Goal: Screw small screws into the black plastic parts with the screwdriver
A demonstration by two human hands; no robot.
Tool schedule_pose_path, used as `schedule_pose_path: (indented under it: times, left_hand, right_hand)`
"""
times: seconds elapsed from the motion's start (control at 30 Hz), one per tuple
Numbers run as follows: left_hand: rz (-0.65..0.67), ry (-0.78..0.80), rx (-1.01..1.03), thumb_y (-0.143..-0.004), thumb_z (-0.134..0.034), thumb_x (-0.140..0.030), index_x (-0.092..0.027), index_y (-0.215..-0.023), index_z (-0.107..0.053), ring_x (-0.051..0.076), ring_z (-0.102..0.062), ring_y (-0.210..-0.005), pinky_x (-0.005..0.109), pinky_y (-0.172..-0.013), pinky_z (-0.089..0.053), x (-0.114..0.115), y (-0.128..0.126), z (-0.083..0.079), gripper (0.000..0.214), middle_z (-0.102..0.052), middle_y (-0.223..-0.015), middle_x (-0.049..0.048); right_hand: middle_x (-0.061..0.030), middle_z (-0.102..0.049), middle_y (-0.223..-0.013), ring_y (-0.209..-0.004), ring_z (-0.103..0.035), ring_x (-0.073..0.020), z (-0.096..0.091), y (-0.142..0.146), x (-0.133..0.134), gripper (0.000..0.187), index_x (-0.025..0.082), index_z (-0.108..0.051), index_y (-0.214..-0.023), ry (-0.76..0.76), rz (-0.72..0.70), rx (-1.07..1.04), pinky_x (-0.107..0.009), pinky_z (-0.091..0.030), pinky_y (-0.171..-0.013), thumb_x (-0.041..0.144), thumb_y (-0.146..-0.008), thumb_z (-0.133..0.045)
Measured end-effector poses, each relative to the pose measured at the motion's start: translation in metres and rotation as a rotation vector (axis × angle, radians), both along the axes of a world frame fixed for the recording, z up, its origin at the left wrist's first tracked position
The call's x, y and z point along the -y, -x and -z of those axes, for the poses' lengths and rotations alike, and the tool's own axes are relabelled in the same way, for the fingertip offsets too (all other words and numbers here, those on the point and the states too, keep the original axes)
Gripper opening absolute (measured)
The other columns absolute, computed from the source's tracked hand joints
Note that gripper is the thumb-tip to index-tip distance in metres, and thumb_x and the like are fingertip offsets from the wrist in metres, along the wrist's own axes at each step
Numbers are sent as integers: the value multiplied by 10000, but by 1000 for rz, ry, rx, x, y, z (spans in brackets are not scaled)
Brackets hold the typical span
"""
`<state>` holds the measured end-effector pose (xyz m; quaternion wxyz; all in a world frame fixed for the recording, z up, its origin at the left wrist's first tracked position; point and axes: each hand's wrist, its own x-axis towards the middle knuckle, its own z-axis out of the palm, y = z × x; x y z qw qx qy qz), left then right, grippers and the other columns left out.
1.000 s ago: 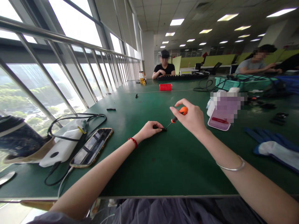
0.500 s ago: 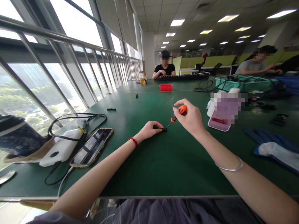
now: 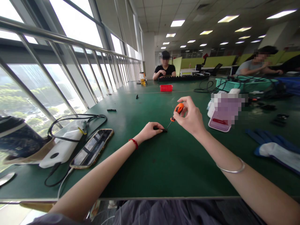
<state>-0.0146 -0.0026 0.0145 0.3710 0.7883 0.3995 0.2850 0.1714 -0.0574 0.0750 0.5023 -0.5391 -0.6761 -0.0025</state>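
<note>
Screwdriver with orange handle and thin metal shaft (image 3: 177,110) pinched in right hand (image 3: 191,120), tip down-left of it on small black plastic part (image 3: 162,129) that left hand (image 3: 150,129) grips against green worktop (image 3: 164,162); the slanted tip may slip and jab the fingers.

A phone (image 3: 92,148) and a white charger (image 3: 61,148) lie by the tabletop's (image 3: 164,168) left edge. A red tray (image 3: 166,88) sits toward the far edge, with blue gloves (image 3: 269,137) by the right edge and a green basket (image 3: 234,83) beyond them.

Left hand (image 3: 150,130): red cord wristband (image 3: 133,142); right hand (image 3: 191,120): silver bangle (image 3: 231,168); grey clothing (image 3: 164,212)
</note>
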Motion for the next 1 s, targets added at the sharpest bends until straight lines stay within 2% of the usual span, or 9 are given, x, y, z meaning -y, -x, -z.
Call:
schedule_pose_path:
  times: [0.17,0.27,0.37,0.5,0.6,0.67,0.8,0.93,1.0]
  left_hand:
    - [7,4,-4,-748,-605,-192,-104,-831,-675,157,-620,-783,290,-814,-479,-1,0,0,140,-700,-854,74]
    - [9,10,1,-749,-604,-192,-101,-834,-673,161,-619,-788,296,-820,-478,0,0,0,142,-700,-856,79]
    - [11,10,6,-748,-604,-196,-106,-828,-671,161,-621,-782,296,-810,-482,0,0,0,137,-701,-850,76]
    - [8,-8,-3,-747,-608,-208,-115,-819,-674,156,-622,-774,287,-802,-484,-1,0,1,135,-701,-835,65]
    - [9,-16,-8,-746,-612,-210,-116,-820,-678,156,-622,-775,285,-802,-484,-2,0,1,137,-700,-839,64]
    - [6,-14,-8,-747,-610,-202,-109,-823,-679,157,-623,-779,284,-806,-483,-2,0,1,139,-700,-844,71]
    - [5,-9,-6,-752,-606,-197,-101,-830,-679,161,-625,-783,291,-807,-483,-1,0,0,143,-700,-847,78]
    - [13,-13,-8,-754,-606,-197,-100,-833,-678,161,-622,-778,297,-810,-483,-1,0,0,144,-701,-848,80]
    - [16,-11,-11,-756,-605,-196,-101,-836,-677,159,-622,-782,295,-814,-482,-2,1,1,143,-700,-854,79]
  right_hand:
    - [12,-553,-572,-546,-537,-170,0,-1,0,267,230,-555,-787,10,122,90,-253,-299,-504,486,-792,-478]
    - [22,-576,-610,-547,-543,-167,1,-2,-1,233,237,-548,-915,16,42,49,-257,-323,-521,419,-786,-481]
    - [17,-620,-734,-576,-560,-170,1,-1,-2,383,235,-476,-1075,20,-21,2,-258,-338,-522,384,-726,-526]
    - [9,-581,-621,-570,-545,-183,0,-1,-1,297,235,-566,-870,62,82,45,-260,-309,-499,499,-742,-521]
    - [-1,-565,-584,-563,-531,-168,-1,-1,-1,283,226,-582,-716,77,24,34,-259,-319,-505,487,-776,-490]
    - [12,-566,-605,-550,-518,-156,-1,-1,-1,216,231,-592,-824,75,-14,10,-255,-336,-513,420,-752,-514]
    - [30,-574,-667,-547,-522,-160,1,-2,-2,435,231,-487,-1083,64,-15,-10,-251,-342,-509,370,-679,-566]
    - [13,-556,-610,-559,-535,-189,1,-2,-2,371,235,-528,-974,43,127,67,-252,-300,-499,523,-741,-522]
    - [8,-553,-583,-548,-532,-182,0,-2,-1,299,237,-549,-864,36,134,101,-251,-288,-500,517,-786,-478]
